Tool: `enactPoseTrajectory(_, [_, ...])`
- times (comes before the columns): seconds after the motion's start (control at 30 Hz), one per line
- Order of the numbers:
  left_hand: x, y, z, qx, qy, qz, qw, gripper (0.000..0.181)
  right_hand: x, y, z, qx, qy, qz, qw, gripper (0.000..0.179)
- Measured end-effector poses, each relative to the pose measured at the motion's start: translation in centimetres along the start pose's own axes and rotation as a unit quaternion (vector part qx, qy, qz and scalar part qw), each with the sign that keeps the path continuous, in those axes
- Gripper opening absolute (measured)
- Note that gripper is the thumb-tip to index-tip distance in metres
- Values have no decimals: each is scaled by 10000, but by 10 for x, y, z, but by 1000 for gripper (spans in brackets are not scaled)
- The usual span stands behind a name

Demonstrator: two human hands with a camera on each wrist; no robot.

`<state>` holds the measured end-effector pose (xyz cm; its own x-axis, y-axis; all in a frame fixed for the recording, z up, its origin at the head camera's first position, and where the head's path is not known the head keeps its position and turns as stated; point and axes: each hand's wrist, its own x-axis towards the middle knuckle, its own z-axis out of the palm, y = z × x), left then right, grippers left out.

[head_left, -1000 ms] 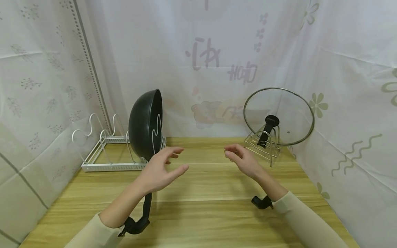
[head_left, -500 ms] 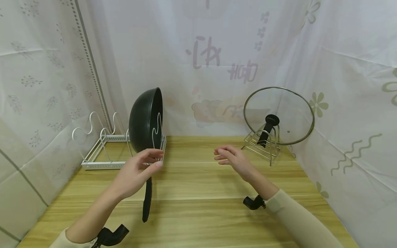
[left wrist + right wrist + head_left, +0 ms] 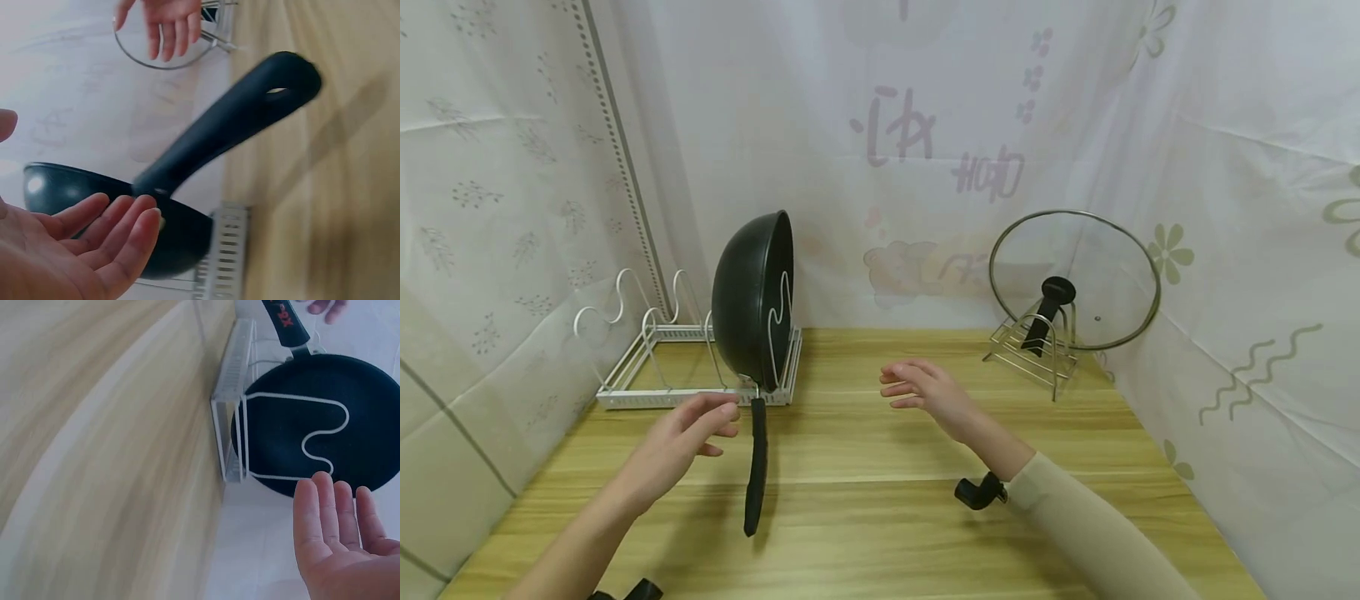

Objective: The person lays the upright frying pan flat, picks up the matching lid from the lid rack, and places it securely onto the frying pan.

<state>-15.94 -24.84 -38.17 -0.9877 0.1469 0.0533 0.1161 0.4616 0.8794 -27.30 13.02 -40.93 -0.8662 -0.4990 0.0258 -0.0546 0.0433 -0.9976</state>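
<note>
A black wok (image 3: 741, 300) stands on its side in the right end of a white wire rack (image 3: 677, 400), its black handle (image 3: 756, 467) sticking out toward the front. Just left of that handle is my left hand (image 3: 673, 446), fingers loosely bent and holding nothing. In the left wrist view its palm and fingers overlap the wok near the handle's base. My right hand (image 3: 936, 400) hovers over the table to the right of the wok, fingers relaxed with nothing in them. The right wrist view shows the wok's dark inside (image 3: 312, 431) behind a curved white divider.
A glass lid (image 3: 1105, 283) with a metal rim and black knob (image 3: 1058, 290) leans upright in a small wire stand (image 3: 1033, 358) at the back right. Patterned cloth (image 3: 925, 167) hangs around the wooden table (image 3: 865, 517). The rack's left dividers (image 3: 625, 308) rise beside the wok.
My left hand has drawn back from over the wok's lower edge to the left and nearer, uncovering the handle. My right hand has moved left, away from the lid stand. Wok and lid stay put.
</note>
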Motion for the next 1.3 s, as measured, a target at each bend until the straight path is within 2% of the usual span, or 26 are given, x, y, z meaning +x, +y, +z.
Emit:
enactPoseTrajectory(0.1, [-2,-10,1,-291,-277,-452,9982,59,5,2,8,286,-150,101,9994,54])
enactPoseTrajectory(0.23, [-2,-19,7,-613,-531,-970,9920,65,12,4,18,432,-262,239,9984,56])
enactPoseTrajectory(0.4, [-3,-30,22,-1072,-708,-1328,9828,68,23,9,31,685,-325,435,9962,59])
enactPoseTrajectory(0.5, [-3,-37,30,-1444,-870,-1524,9738,62,29,12,38,856,-353,535,9943,60])
enactPoseTrajectory(0.6, [-3,-45,34,-1785,-1191,-1579,9639,53,34,16,45,954,-409,565,9930,62])
enactPoseTrajectory(0.7, [-3,-51,38,-2217,-1565,-1521,9504,47,39,18,53,1049,-459,607,9916,64])
enactPoseTrajectory(0.93, [0,-58,46,-3271,-2210,-1487,9067,45,57,29,79,1235,-644,749,9874,65])
enactPoseTrajectory(1.07, [0,-59,51,-3623,-2345,-1524,8891,46,68,36,98,1488,-744,871,9822,66])
enactPoseTrajectory(1.2, [0,-60,54,-3820,-2447,-1601,8767,49,76,43,118,1596,-850,1010,9783,67])
enactPoseTrajectory(1.3, [-1,-61,55,-3856,-2469,-1608,8744,50,80,46,132,1743,-937,1117,9738,64])
